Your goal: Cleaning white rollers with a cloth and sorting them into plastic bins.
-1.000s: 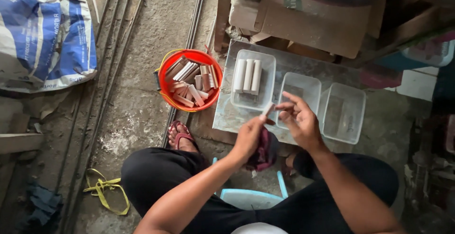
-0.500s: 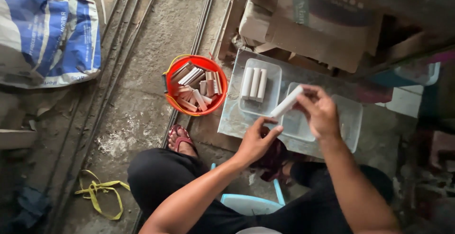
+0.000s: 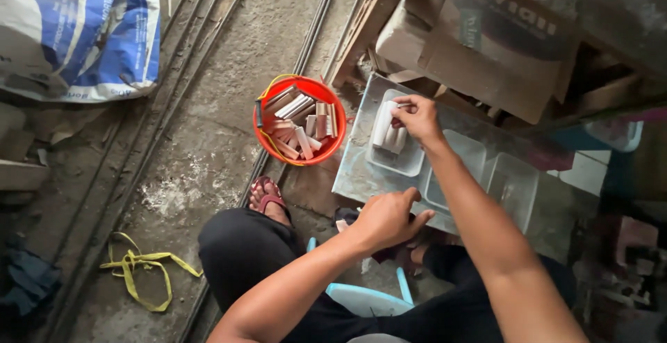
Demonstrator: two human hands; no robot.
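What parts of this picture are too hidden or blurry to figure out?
Head view:
- Right hand: its fingers cover part of the white sticks, so any grip is unclear.
- Left hand: the curled palm is hidden.
- Orange bucket: the lower pieces are buried.
- Blue-white sack: cut off by the frame edge.

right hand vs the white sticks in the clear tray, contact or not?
Touching. The head view shows the right hand with its fingertips laid on the white sticks inside the leftmost clear tray, no gap visible between them.

Blue-white sack (image 3: 76, 34) top left (crumpled); brown cardboard box (image 3: 479, 44) top right.
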